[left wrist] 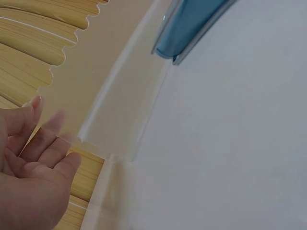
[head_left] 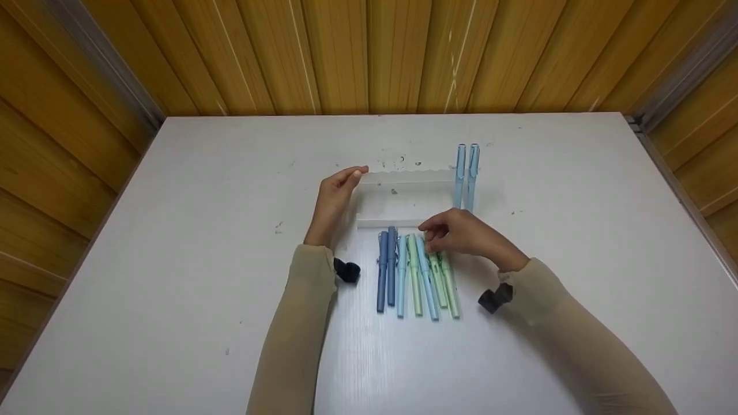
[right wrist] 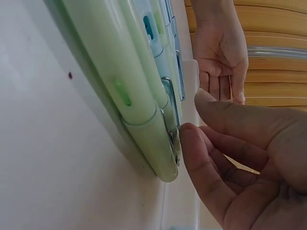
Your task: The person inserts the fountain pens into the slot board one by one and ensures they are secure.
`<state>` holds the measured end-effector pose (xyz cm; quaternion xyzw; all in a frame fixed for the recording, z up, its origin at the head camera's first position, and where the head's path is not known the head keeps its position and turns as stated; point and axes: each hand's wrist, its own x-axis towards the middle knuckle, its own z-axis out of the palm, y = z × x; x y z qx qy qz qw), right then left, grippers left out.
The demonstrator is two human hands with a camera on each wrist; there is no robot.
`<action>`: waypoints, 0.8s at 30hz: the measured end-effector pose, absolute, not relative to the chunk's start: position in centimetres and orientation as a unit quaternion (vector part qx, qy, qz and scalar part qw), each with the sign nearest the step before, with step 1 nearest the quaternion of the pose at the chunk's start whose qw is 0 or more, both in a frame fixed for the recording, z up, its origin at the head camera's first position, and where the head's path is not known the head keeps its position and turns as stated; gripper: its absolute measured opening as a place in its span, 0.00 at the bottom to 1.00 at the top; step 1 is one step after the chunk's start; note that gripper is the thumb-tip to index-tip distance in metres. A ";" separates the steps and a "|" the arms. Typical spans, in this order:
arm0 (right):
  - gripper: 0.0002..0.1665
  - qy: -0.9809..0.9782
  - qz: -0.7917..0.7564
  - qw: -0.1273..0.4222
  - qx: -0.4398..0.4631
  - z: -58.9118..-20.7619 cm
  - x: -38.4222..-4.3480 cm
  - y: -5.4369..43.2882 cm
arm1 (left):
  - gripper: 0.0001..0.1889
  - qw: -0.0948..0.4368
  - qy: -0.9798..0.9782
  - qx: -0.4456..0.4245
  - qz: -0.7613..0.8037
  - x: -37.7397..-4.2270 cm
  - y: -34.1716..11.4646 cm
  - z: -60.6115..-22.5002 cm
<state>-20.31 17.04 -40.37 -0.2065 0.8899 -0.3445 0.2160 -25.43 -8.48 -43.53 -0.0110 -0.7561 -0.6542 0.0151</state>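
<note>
A clear plastic pen rack [head_left: 403, 223] with a scalloped back edge lies in the middle of the table. My left hand [head_left: 337, 193] pinches its back left corner between thumb and fingers. Two light blue pens [head_left: 473, 164] sit at the rack's right end, caps toward the back. In front of the rack lies a row of capped pens: dark blue pens [head_left: 382, 276] at the left, then light blue and green pens [head_left: 414, 282] mixed. My right hand [head_left: 461, 231] hovers at the cap ends of the right-hand green pens [right wrist: 139, 124], thumb and forefinger parted beside their clips.
The white table [head_left: 173, 276] has small dark marks scattered on it. Yellow wood-look panels [head_left: 340, 57] stand behind and at both sides. A black wrist camera [head_left: 347, 271] sits on the left sleeve, another [head_left: 494, 298] on the right.
</note>
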 end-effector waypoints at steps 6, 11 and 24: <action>0.25 0.897 -0.329 0.219 -0.198 -40.5 -20.1 16.5 | 0.17 0.018 -0.755 -0.015 -0.655 -25.4 -8.5 -43.6; 0.26 0.904 -0.313 0.219 -0.190 -40.7 -20.1 16.1 | 0.16 0.016 -0.758 -0.004 -0.652 -25.5 -8.4 -43.5; 0.25 0.908 -0.302 0.216 -0.193 -40.9 -20.0 15.7 | 0.16 0.017 -0.749 -0.005 -0.663 -25.4 -8.4 -43.5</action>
